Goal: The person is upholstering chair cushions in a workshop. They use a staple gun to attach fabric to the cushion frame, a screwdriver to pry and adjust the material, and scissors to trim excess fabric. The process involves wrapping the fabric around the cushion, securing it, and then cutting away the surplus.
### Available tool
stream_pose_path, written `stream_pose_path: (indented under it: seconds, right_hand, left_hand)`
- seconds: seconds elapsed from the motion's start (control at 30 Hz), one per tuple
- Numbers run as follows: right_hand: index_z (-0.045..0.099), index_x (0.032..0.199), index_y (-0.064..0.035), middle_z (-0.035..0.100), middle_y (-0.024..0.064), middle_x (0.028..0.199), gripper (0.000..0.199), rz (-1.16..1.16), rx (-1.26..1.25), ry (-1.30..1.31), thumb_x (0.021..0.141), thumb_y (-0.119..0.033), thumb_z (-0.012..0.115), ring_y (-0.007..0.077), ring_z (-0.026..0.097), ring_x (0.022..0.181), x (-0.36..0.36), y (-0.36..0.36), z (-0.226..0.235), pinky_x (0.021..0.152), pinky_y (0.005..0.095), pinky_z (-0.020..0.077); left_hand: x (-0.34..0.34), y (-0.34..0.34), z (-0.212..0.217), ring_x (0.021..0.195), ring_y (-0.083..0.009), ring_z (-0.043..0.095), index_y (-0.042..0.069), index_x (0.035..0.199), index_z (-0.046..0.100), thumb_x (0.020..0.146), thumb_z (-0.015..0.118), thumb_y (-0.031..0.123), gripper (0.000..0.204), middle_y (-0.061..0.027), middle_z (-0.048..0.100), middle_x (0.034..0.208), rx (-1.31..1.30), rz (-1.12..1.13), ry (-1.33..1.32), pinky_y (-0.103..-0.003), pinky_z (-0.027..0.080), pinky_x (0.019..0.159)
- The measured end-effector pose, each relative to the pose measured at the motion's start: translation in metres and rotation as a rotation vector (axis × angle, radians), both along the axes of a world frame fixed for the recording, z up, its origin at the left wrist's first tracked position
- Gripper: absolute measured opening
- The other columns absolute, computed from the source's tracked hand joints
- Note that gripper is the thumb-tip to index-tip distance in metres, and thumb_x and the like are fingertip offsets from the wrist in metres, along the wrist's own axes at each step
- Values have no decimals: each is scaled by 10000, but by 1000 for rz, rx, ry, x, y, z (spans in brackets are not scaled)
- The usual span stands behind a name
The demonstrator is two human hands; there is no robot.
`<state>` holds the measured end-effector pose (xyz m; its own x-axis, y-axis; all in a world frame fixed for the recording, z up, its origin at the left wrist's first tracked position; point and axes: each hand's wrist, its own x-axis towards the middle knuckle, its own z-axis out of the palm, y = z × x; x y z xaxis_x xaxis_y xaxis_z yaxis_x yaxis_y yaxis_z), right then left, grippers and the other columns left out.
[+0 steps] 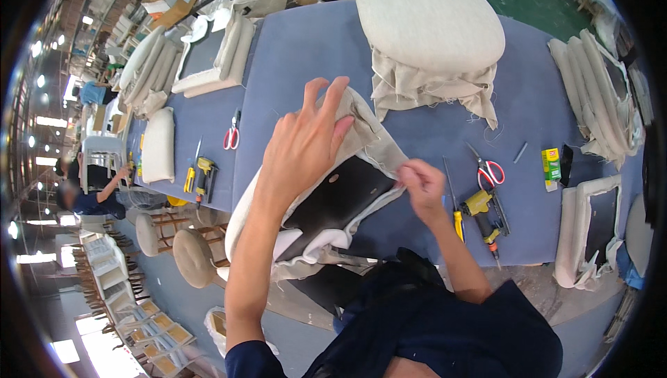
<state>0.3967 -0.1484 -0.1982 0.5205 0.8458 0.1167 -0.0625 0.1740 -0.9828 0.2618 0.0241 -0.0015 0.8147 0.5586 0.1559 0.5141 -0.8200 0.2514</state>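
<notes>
A beige upholstered seat cushion lies tilted in front of me at the table's front edge, its black underside [340, 201] facing up. Loose beige fabric [365, 131] is folded over its far side, and white padding [330, 239] shows at the near edge. My left hand [302, 145] is over the cushion's far left part, fingers apart and bent, thumb beside the folded fabric. At the right corner my right hand [422, 187] is closed, pinching the fabric's edge. To its right lie a yellow-handled screwdriver [456, 218], a yellow staple gun [479, 206] and red-handled scissors [490, 172].
A stack of beige cushions [431, 23] stands at the back of the blue-covered table [299, 51]. More cushions [597, 93] lie far right, near a green-and-yellow box [551, 166]. At left are a second staple gun [203, 176] and scissors [231, 135]. Another person [97, 197] works far left.
</notes>
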Motion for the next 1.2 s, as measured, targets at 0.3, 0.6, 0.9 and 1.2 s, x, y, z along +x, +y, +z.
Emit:
stream_pose_path:
  seconds: [0.3,0.6,0.9,1.2]
  right_hand:
    - [374,1534,-125,481,226,1267,907,-454,-1057,-781,719,-79,768,427,507,1192,82,-207,-175,1041,507,429]
    - [500,1362,-47,709,179,969,639,-211,-849,-748,780,-122,753,330,724,894,125,-197,-136,779,471,568]
    - [645,1059,-12,553,-5,729,188,2,-160,330,894,-70,717,101,514,599,32,-67,103,567,271,432]
    - [662,1041,-11,608,17,763,181,-11,-71,-181,920,-114,749,102,552,638,12,-11,115,577,274,442]
  left_hand:
    - [-11,1,-14,1034,-430,648,103,1444,448,1004,604,283,500,-187,581,1297,183,-75,-81,-529,523,871]
    - [-9,-12,-19,707,-366,678,122,1425,483,1001,618,339,495,-141,619,1218,176,-18,-134,-449,537,677]
    - [-17,-21,-18,704,-381,671,159,1440,472,1003,608,345,494,-140,613,1240,183,-17,-141,-475,526,677]
    - [-11,-31,-15,771,-411,680,163,1434,470,985,637,286,494,-146,609,1241,113,-17,-124,-508,525,711]
